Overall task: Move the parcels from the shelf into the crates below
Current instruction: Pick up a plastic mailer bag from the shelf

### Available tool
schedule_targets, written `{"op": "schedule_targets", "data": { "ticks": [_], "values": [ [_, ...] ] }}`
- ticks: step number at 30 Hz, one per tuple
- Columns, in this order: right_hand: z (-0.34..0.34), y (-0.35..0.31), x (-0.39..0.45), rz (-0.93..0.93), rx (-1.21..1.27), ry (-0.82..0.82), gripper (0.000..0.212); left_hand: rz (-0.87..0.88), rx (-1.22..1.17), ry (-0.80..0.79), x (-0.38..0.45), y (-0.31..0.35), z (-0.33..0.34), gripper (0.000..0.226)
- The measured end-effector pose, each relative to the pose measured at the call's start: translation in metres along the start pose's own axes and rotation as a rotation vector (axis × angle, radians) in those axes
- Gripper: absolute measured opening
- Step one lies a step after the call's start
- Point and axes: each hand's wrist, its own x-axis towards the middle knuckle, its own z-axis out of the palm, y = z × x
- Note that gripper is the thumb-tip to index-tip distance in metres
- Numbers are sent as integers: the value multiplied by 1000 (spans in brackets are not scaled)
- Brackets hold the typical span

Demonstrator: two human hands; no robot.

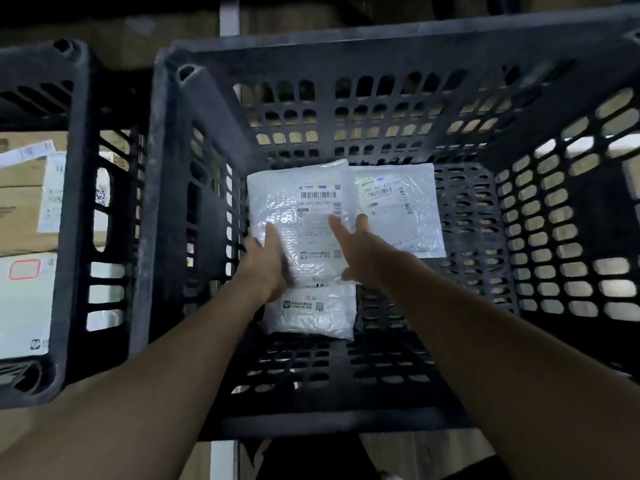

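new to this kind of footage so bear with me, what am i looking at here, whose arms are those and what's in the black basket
There is no machine here: a person wears a camera on the head, so the single picture looks forward and down along their own bare arms. In the middle stands a black plastic crate with slotted walls. On its floor lie three white bubble-wrap parcels with shipping labels: a top parcel, a rear parcel beside and partly under it, and a near parcel partly under it. The left hand and right hand lie on the top parcel with fingers stretched out, seemingly laying it down rather than gripping it. A second crate at the left holds cardboard boxes.
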Motion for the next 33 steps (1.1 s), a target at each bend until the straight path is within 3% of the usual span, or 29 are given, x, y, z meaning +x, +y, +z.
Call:
{"op": "schedule_targets", "data": {
  "ticks": [3, 7, 11, 16, 19, 22, 27, 33],
  "values": [
    [-5, -1, 4, 19, -91, 4, 97, 34, 45, 26, 0, -2, 5, 112],
    [-16, 0, 5, 26, -267, 137, 97, 40, 171, 84, -4, 1, 5, 117],
    [-18, -4, 16, -51, -321, 77, 115, 158, 381, 202, 5, -2, 3, 120],
    [-17, 5, 34, -102, -320, 17, 118, 203, 464, 120, 31, 5, 4, 109],
    [-22, 7, 33, -114, -368, 16, 118, 179, 484, 67, 36, 10, 0, 116],
    [-25, -3, 22, -155, -478, 50, 107, 183, 532, 43, 31, 7, -10, 128],
    [-14, -6, 7, -308, -496, 144, 43, 181, 609, 67, 8, 16, -13, 84],
    [-6, 4, 15, -314, -444, 88, 52, 180, 580, 18, 15, 10, -4, 92]
  ]
}}
